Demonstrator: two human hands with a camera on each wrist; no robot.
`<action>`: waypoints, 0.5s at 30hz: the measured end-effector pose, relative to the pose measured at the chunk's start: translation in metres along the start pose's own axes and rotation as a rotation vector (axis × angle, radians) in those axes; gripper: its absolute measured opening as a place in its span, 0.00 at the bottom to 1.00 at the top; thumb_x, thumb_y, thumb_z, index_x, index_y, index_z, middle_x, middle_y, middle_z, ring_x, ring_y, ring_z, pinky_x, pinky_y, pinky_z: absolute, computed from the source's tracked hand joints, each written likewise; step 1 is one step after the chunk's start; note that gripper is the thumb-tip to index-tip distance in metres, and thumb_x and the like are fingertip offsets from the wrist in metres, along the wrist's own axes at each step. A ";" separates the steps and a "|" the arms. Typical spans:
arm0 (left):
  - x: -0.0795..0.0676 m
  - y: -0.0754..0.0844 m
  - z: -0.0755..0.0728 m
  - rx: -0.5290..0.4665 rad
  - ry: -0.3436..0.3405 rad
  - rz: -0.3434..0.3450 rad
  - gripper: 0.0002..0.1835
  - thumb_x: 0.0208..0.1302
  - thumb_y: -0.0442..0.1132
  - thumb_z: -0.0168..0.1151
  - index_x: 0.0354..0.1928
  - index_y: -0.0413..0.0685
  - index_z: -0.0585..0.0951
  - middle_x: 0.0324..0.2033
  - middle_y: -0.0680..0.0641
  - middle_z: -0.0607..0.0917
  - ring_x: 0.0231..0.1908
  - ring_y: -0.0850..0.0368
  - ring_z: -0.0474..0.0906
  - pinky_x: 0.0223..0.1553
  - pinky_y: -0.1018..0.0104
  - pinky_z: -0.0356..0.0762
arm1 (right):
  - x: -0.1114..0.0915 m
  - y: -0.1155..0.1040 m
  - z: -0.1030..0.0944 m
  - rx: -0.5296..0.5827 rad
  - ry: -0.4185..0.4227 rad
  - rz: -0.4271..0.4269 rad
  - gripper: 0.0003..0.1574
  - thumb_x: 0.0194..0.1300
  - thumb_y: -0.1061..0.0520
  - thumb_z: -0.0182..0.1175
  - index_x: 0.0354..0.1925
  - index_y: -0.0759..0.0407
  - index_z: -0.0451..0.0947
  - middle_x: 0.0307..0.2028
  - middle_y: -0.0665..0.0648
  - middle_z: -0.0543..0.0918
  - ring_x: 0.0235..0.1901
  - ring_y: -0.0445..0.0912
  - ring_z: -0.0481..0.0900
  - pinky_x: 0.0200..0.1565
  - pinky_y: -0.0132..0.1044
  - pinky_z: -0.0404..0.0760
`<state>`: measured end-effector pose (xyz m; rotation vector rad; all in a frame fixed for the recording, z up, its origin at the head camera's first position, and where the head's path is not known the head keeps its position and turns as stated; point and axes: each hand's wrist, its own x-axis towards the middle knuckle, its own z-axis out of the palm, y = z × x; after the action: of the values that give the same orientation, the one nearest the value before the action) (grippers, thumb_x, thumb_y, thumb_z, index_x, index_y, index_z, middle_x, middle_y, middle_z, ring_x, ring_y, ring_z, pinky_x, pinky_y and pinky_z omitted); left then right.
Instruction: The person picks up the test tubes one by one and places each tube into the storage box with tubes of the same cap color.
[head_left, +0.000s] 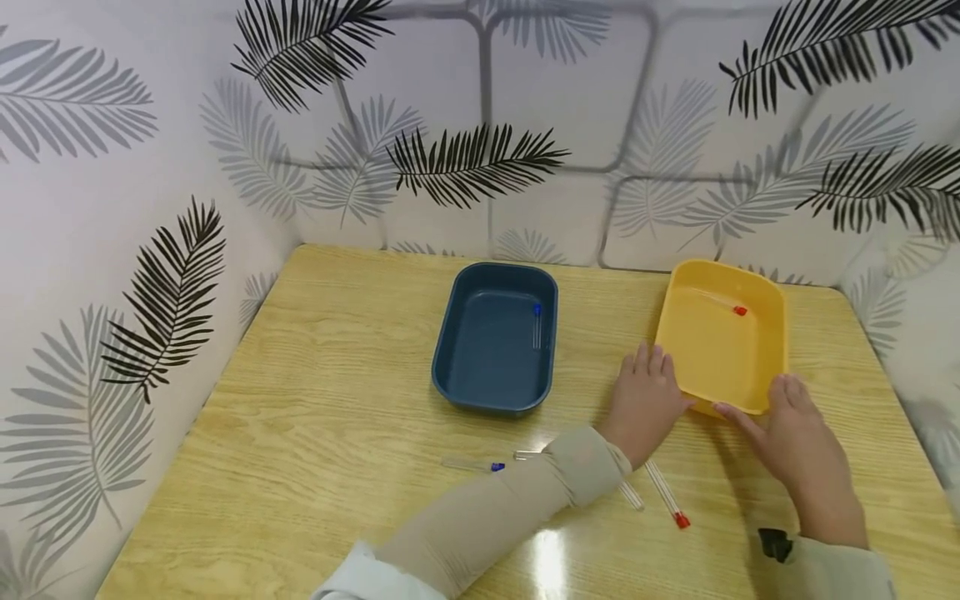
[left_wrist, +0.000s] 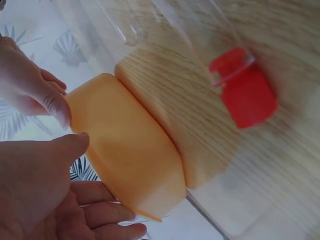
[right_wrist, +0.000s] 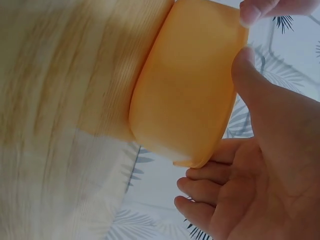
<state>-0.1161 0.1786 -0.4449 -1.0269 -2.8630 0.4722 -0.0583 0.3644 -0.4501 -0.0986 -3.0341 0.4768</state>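
At the right of the head view, a yellow plastic tray [head_left: 720, 350] stands on the table, with a red-capped clear tube [head_left: 739, 311] inside. My left hand [head_left: 647, 408] holds the tray's near left corner, thumb on the front rim and fingers along the side. The near right corner is held by my right hand [head_left: 806, 442] in the same manner. Both thumbs meet the front rim close to each other in the right wrist view. Just in front of the tray lies another clear tube with a red cap [left_wrist: 247, 95], partly behind my left forearm.
A dark blue tray [head_left: 487, 354] stands left of the yellow one, holding a blue-capped tube [head_left: 537, 329]. Nearer lie a blue-capped tube [head_left: 472, 465] and clear tubes [head_left: 632, 497], partly covered by my left sleeve [head_left: 510, 508]. A patterned wall [head_left: 540, 208] borders the table's back.
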 end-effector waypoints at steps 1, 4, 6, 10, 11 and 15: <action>-0.001 0.000 -0.001 0.001 -0.027 -0.003 0.36 0.68 0.64 0.31 0.69 0.49 0.61 0.67 0.50 0.62 0.66 0.51 0.56 0.62 0.60 0.59 | 0.001 0.000 0.000 0.008 -0.006 -0.007 0.57 0.62 0.33 0.53 0.59 0.84 0.51 0.58 0.84 0.55 0.52 0.77 0.59 0.44 0.69 0.65; -0.005 0.000 -0.004 0.006 -0.083 -0.018 0.36 0.69 0.64 0.29 0.70 0.50 0.58 0.68 0.50 0.59 0.67 0.52 0.53 0.63 0.60 0.57 | 0.003 0.000 -0.001 0.035 -0.022 -0.029 0.54 0.62 0.34 0.55 0.57 0.81 0.53 0.59 0.84 0.54 0.47 0.78 0.63 0.39 0.68 0.67; -0.008 -0.001 -0.003 0.007 -0.085 -0.032 0.35 0.69 0.64 0.30 0.70 0.52 0.59 0.68 0.51 0.60 0.67 0.52 0.54 0.63 0.60 0.57 | 0.005 -0.002 -0.002 0.058 -0.050 -0.030 0.55 0.62 0.34 0.55 0.59 0.81 0.52 0.60 0.85 0.52 0.48 0.79 0.62 0.40 0.68 0.66; -0.015 -0.002 -0.002 -0.007 -0.086 -0.060 0.34 0.69 0.64 0.31 0.70 0.54 0.60 0.67 0.52 0.61 0.67 0.54 0.55 0.63 0.60 0.57 | 0.007 -0.004 -0.001 0.100 -0.119 -0.008 0.62 0.62 0.33 0.53 0.66 0.81 0.43 0.63 0.84 0.44 0.55 0.79 0.55 0.48 0.70 0.60; -0.017 -0.003 -0.001 -0.009 -0.084 -0.063 0.34 0.69 0.64 0.32 0.70 0.54 0.60 0.67 0.52 0.61 0.67 0.54 0.55 0.63 0.60 0.57 | 0.007 -0.005 0.000 0.103 -0.133 -0.003 0.63 0.62 0.33 0.53 0.66 0.81 0.39 0.63 0.85 0.42 0.56 0.79 0.51 0.49 0.71 0.57; -0.022 -0.005 0.001 -0.009 -0.062 -0.067 0.34 0.69 0.64 0.32 0.69 0.54 0.62 0.66 0.52 0.62 0.66 0.53 0.56 0.63 0.60 0.59 | 0.008 -0.007 0.002 0.102 -0.157 0.004 0.64 0.62 0.31 0.52 0.67 0.79 0.36 0.64 0.83 0.39 0.56 0.80 0.51 0.50 0.71 0.57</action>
<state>-0.1023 0.1612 -0.4435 -0.9306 -2.9460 0.4946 -0.0665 0.3575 -0.4494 -0.0640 -3.1540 0.6688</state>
